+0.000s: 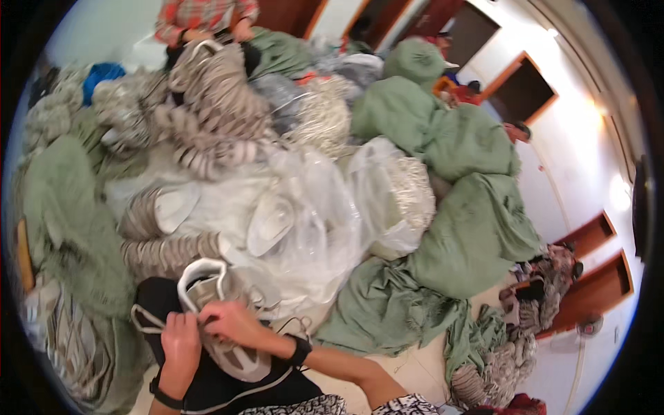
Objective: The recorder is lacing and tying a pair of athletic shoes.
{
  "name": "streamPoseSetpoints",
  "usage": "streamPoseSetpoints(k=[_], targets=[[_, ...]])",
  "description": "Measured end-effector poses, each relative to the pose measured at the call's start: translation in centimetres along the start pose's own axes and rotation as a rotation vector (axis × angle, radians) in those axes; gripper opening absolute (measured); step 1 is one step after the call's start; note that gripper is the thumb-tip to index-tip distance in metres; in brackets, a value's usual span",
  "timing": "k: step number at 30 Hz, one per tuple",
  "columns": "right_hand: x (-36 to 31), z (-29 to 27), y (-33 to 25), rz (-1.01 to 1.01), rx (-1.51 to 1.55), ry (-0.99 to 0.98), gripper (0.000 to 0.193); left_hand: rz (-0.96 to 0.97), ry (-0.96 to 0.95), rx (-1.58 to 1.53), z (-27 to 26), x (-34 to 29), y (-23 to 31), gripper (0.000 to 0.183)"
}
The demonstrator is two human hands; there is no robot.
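On my lap lies a beige and grey shoe upper with a white-edged collar, its toe toward me. My left hand is closed at its left side on a pale shoelace, which loops out beyond the fingers. Over the lacing area my right hand is bent in a pinch; what sits between its fingertips is hidden. Another stretch of lace runs along my lap below the toe. Just beyond the shoe, a row of nested shoe uppers lies on white sheeting.
Clear plastic covers the middle, beside a bag of cream laces. Green sacks line the right; another lies left. Across from me, a person in a plaid shirt sits behind piled uppers. Other people sit farther right.
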State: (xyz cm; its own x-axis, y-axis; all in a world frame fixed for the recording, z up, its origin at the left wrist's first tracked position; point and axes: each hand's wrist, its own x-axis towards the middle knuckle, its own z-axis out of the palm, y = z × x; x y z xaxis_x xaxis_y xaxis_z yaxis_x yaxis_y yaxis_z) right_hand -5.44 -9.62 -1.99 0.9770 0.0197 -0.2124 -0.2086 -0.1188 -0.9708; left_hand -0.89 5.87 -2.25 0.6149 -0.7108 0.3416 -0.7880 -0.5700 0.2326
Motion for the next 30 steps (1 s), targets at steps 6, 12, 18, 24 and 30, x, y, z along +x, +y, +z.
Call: streamPoseSetpoints(k=[6,12,18,24,30], targets=[[-1.0,0.6,-0.5,0.030,0.074,0.065,0.015,-0.015,-0.116,-0.068,-0.3,0.4,0.3,0.010],[-0.5,1.0,0.8,-0.056,0.092,0.063,0.014,-0.122,0.028,0.017,1.3,-0.3,0.7,0.012],[-0.2,-0.3,1.1,-0.010,0.196,-0.057,0.010,0.050,-0.288,0.107,-1.2,0.1,-1.8,0.022],[0.5,-4.0,2.6,0.029,0.592,0.102,0.033,-0.193,-0.512,-0.360,-2.6,3.2,-3.1,0.012],[1.0,-3.2,4.3,0.072,0.540,0.022,0.021,-0.837,-0.738,-0.644,-1.8,4.5,-3.0,0.014]])
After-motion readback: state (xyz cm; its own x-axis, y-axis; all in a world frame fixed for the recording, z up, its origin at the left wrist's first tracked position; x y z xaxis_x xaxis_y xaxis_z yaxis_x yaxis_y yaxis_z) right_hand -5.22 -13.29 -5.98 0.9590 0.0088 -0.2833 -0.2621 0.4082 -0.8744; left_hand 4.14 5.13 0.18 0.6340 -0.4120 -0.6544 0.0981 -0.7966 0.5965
